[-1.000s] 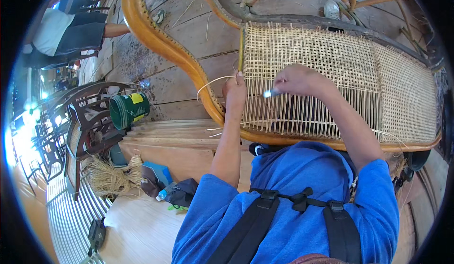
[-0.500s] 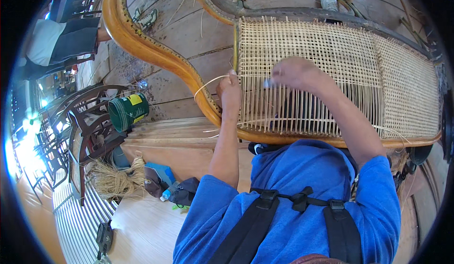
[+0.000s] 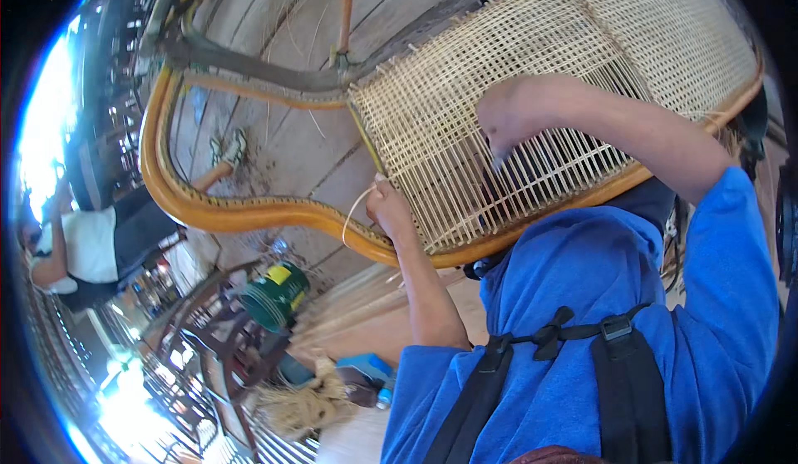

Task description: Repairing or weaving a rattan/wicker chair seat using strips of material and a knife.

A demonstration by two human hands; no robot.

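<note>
A curved wooden chair frame (image 3: 249, 216) lies before me, with a cane-woven panel (image 3: 449, 81) stretched across it. On the side nearer me, the panel shows long parallel strands with gaps between them. At its left edge my left hand (image 3: 391, 211) is closed, pinching a pale cane strand (image 3: 347, 224) that loops out to the left. Over the middle of the panel my right hand (image 3: 511, 119) is bent downward with its fingers together. A small bluish tip shows beneath those fingers, blurred, and its kind cannot be made out.
A green bucket (image 3: 264, 304) with a yellow label stands at left, beside dark wooden chair frames (image 3: 218, 364). Close by lies a bundle of loose cane (image 3: 303, 410) next to a blue item (image 3: 366, 364). A person in a white top (image 3: 91, 248) is at far left.
The whole view has turned and shifted, so the frame slants now. My right hand stays over the panel, bent further downward. My left hand keeps its pinch on the strand at the edge.
</note>
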